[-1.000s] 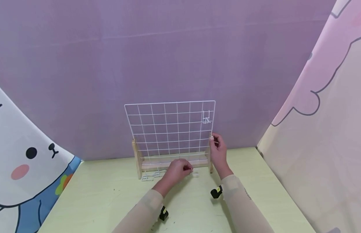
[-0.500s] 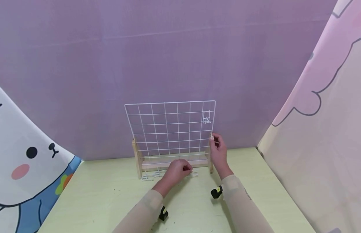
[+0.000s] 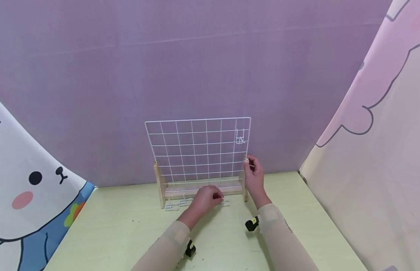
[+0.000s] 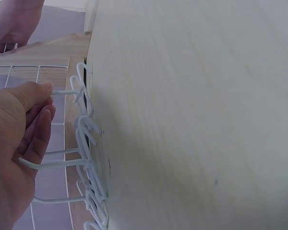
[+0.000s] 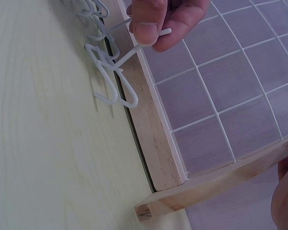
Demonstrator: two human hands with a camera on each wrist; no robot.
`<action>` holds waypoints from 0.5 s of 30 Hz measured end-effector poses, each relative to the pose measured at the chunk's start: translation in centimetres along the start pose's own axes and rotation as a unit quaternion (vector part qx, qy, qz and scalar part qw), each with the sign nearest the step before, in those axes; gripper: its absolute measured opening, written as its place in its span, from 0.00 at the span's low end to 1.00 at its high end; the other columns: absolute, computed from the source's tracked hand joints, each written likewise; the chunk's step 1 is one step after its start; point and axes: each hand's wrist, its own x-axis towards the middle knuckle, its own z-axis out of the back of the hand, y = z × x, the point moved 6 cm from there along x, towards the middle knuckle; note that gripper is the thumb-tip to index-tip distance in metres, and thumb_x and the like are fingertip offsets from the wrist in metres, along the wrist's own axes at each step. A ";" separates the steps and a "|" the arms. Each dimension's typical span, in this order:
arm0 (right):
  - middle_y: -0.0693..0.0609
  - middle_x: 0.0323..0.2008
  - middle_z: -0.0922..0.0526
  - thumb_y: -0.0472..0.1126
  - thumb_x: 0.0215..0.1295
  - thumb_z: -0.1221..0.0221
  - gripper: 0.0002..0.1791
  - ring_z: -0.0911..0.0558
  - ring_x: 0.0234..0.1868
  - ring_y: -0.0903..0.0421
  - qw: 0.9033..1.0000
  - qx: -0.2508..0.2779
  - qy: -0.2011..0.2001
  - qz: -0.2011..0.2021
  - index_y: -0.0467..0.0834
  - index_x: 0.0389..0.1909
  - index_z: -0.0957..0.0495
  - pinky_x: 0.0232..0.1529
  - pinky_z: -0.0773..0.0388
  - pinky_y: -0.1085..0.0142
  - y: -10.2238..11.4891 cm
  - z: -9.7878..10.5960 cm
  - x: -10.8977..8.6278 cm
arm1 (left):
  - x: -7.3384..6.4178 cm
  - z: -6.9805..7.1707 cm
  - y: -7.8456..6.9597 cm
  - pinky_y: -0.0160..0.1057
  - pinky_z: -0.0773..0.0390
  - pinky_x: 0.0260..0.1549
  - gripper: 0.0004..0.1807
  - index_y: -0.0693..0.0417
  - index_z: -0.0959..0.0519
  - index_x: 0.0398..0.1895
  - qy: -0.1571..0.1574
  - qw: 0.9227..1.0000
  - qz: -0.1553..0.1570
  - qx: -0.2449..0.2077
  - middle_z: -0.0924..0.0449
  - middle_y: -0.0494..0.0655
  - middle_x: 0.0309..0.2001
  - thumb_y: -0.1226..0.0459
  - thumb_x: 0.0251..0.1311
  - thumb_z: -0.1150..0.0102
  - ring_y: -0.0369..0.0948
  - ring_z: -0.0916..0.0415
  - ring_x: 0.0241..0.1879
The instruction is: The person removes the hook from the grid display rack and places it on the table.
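A white wire grid panel [image 3: 200, 149] stands upright in a wooden stand [image 3: 160, 188] in the head view. My left hand [image 3: 208, 197] is low in front of it, thumb and fingertips pinching the stem of a white wire hook [image 5: 110, 76]. The hook's bent end hangs at the tabletop beside the base bar. My right hand [image 3: 254, 175] grips the right edge of the grid and stand, thumb in front; its other fingers are partly hidden. Another white hook [image 3: 240, 137] hangs on the grid's upper right.
Several more white hooks [image 4: 90, 182] lie in a row along the stand's front, partly behind my left hand. The pale wooden tabletop [image 3: 128, 233] reaches back to a purple cloth [image 3: 196, 67]. Cartoon-printed cloths stand on the left and right sides.
Both hands stay almost in the same place. The hook under my left fingertips has shifted slightly to the left.
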 end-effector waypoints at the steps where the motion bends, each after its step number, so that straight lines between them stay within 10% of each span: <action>1: 0.23 0.56 0.24 0.32 0.85 0.45 0.15 0.23 0.49 0.47 1.000 0.001 -0.001 0.007 0.27 0.63 0.24 0.47 0.22 0.73 0.3 0.0 0.0 | 0.0 0.0 0.0 0.30 0.17 0.36 0.02 0.51 0.09 0.37 0.000 1.000 0.001 0.001 0.14 0.37 0.36 0.66 0.68 0.23 0.29 0.21 0.34; 15: 0.24 0.53 0.20 0.28 0.83 0.43 0.14 0.22 0.46 0.57 0.999 -0.005 -0.009 0.051 0.24 0.61 0.23 0.47 0.22 0.74 2.3 0.0 -0.6 | -0.1 0.0 0.1 0.31 0.16 0.38 0.06 0.56 0.08 0.46 0.001 1.000 0.009 -0.004 0.14 0.39 0.40 0.65 0.70 0.24 0.32 0.18 0.38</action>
